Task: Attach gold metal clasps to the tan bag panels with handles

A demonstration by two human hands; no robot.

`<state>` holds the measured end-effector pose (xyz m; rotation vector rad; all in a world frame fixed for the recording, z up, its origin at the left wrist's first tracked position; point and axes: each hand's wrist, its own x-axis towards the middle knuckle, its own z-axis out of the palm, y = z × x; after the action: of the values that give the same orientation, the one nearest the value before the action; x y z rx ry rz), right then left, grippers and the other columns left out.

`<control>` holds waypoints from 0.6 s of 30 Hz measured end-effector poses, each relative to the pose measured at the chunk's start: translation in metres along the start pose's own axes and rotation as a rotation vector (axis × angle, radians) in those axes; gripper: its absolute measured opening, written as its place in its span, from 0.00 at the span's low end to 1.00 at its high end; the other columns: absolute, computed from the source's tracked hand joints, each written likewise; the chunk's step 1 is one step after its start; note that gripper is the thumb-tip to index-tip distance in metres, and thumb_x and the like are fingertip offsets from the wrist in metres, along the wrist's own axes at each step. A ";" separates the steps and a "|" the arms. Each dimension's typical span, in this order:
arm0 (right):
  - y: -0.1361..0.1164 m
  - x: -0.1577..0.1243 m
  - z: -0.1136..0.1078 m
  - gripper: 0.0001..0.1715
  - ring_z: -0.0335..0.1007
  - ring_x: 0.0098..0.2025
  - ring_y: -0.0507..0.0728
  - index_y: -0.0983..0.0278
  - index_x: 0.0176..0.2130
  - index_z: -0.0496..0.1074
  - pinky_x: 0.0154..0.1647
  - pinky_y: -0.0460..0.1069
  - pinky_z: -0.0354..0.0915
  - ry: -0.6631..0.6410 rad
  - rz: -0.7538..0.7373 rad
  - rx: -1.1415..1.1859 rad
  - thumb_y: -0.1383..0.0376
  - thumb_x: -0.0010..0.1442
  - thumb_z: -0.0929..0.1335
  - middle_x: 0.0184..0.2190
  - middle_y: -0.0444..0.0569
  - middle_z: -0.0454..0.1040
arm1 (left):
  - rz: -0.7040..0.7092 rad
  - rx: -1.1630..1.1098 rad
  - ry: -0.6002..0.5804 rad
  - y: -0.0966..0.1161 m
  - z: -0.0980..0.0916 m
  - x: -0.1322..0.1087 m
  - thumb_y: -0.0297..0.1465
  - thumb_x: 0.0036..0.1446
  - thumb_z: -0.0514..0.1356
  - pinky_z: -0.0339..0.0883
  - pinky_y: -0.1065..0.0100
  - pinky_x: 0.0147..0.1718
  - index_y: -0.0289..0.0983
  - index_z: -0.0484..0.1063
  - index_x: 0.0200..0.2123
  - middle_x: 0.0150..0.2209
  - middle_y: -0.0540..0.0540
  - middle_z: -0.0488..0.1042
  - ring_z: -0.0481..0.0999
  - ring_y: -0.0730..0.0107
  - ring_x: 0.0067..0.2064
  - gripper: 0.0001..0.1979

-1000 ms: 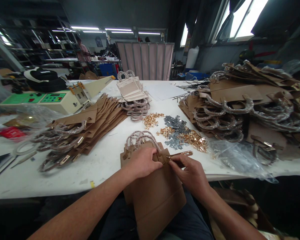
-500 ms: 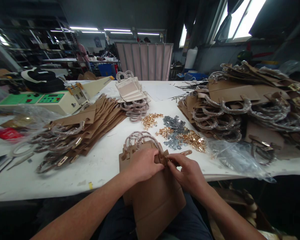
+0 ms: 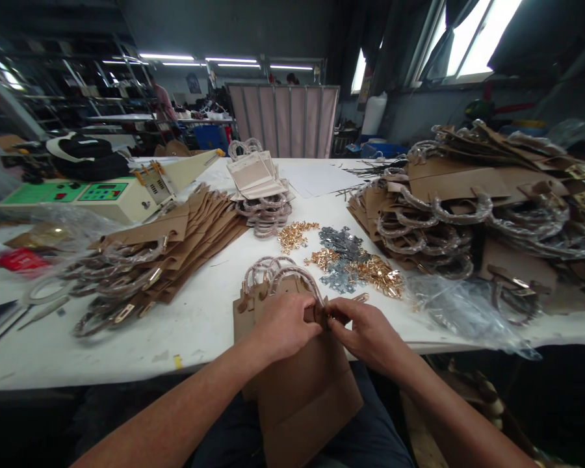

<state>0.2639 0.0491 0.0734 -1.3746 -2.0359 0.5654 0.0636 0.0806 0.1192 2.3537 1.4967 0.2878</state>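
A brown handbag panel (image 3: 307, 396) leans from my lap against the table edge, with plastic-wrapped handles (image 3: 297, 270) rising from its top. Behind it, to the left, shows part of a second brown panel (image 3: 244, 318). My left hand (image 3: 290, 325) lies across the front panel's top, fingers curled and closed on it near the right handle base. At the upper right corner, my right hand (image 3: 363, 331) is closed in a pinch; whatever sits between its fingertips is hidden. Just beyond those fingers a gold slotted plate (image 3: 361, 298) sticks out.
Gold metal fittings (image 3: 380, 276) and grey metal plates (image 3: 341, 244) lie in heaps ahead. Brown panels with wrapped handles are stacked left (image 3: 190, 234) and right (image 3: 458, 182). A clear plastic bag (image 3: 458, 312) lies right; a machine with green panels (image 3: 88, 192) stands left.
My fingertips have drawn slightly closer together at the panel's upper right corner. The right fingers now cover more of that spot, and the view has shifted slightly.
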 end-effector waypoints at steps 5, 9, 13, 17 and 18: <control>-0.001 0.005 0.000 0.09 0.73 0.35 0.56 0.56 0.38 0.76 0.39 0.48 0.64 -0.001 0.017 0.127 0.67 0.62 0.66 0.32 0.42 0.78 | 0.051 -0.022 0.004 -0.002 -0.004 0.000 0.36 0.52 0.65 0.54 0.66 0.30 0.44 0.78 0.32 0.33 0.50 0.81 0.77 0.63 0.37 0.04; 0.000 0.010 -0.002 0.25 0.73 0.33 0.56 0.59 0.57 0.72 0.38 0.49 0.64 0.010 0.137 0.293 0.63 0.60 0.70 0.29 0.40 0.76 | 0.067 0.008 0.047 0.000 -0.016 -0.009 0.36 0.53 0.64 0.52 0.66 0.29 0.42 0.79 0.32 0.30 0.50 0.80 0.76 0.64 0.34 0.05; 0.014 0.015 -0.005 0.26 0.70 0.29 0.56 0.61 0.54 0.75 0.33 0.48 0.62 -0.208 0.217 0.455 0.61 0.56 0.73 0.25 0.40 0.74 | 0.071 -0.094 -0.056 0.002 -0.021 -0.023 0.38 0.52 0.66 0.53 0.69 0.27 0.42 0.80 0.34 0.30 0.51 0.80 0.75 0.68 0.32 0.08; 0.027 0.021 0.000 0.20 0.69 0.24 0.55 0.61 0.40 0.78 0.28 0.47 0.59 -0.439 0.188 0.573 0.50 0.55 0.75 0.19 0.40 0.69 | 0.147 -0.126 -0.095 -0.004 -0.017 -0.029 0.40 0.54 0.65 0.57 0.71 0.28 0.43 0.80 0.38 0.33 0.52 0.81 0.77 0.69 0.34 0.11; 0.028 0.020 0.004 0.22 0.68 0.22 0.54 0.61 0.38 0.78 0.26 0.46 0.58 -0.447 0.194 0.576 0.47 0.54 0.75 0.18 0.39 0.66 | 0.159 -0.107 -0.090 -0.006 -0.016 -0.029 0.41 0.54 0.65 0.57 0.71 0.28 0.42 0.80 0.38 0.33 0.51 0.81 0.77 0.68 0.34 0.11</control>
<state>0.2745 0.0785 0.0574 -1.1569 -1.8385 1.5229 0.0407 0.0592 0.1315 2.3700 1.2258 0.2889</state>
